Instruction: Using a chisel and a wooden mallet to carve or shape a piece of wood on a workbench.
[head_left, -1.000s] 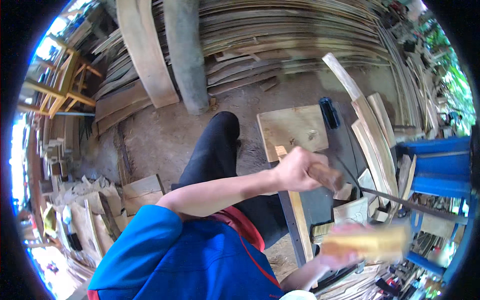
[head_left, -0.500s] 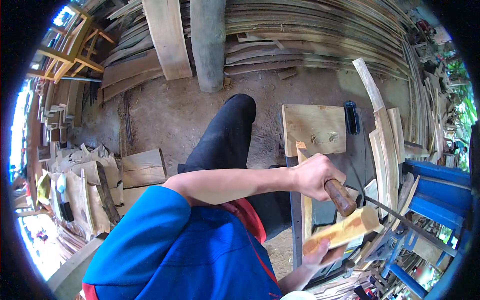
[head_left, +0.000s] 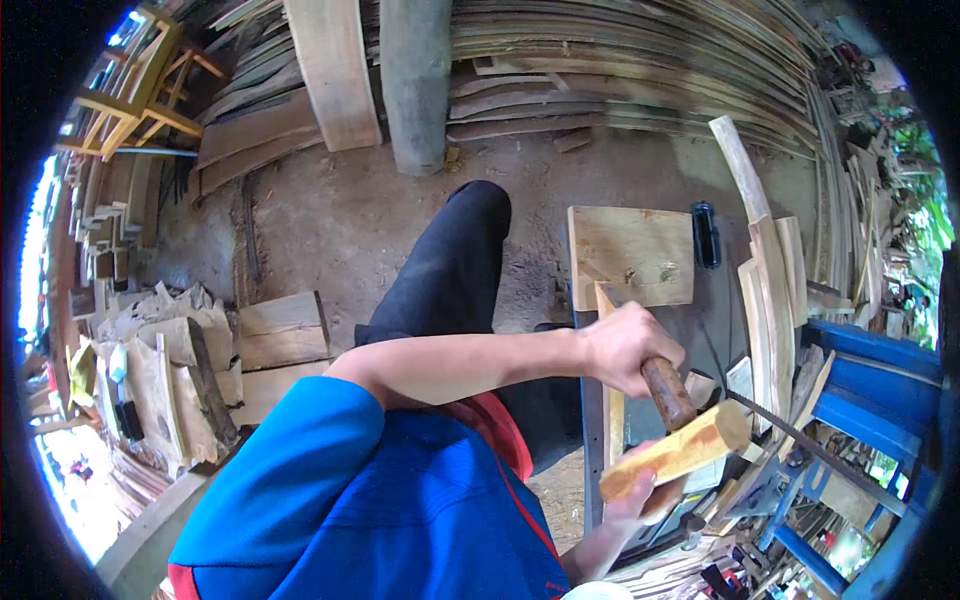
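My left hand (head_left: pixel 630 348) reaches across from the left and is closed around a chisel's round brown handle (head_left: pixel 668 392). The chisel's working end is hidden under the hand. Below it, a narrow strip of pale wood (head_left: pixel 614 415) runs along the bench edge. My right hand (head_left: pixel 632 497), coming up from the lower edge, grips a chunky tan wooden block (head_left: pixel 685 450). The block lies slantwise at the handle's butt end; in this view they overlap, and I cannot tell whether they touch.
A flat board (head_left: pixel 635 255) and a dark bottle-like object (head_left: pixel 706 235) lie on the grey bench top. Long offcuts (head_left: pixel 765 270) and a blue metal frame (head_left: pixel 870 385) stand to the right. Stacked planks (head_left: pixel 620 90) line the far side; wood pieces (head_left: pixel 285 330) lie at left.
The wooden block in my right hand has shifted slightly up and left, closer to the handle's end. My left hand keeps its grip, moved only a little.
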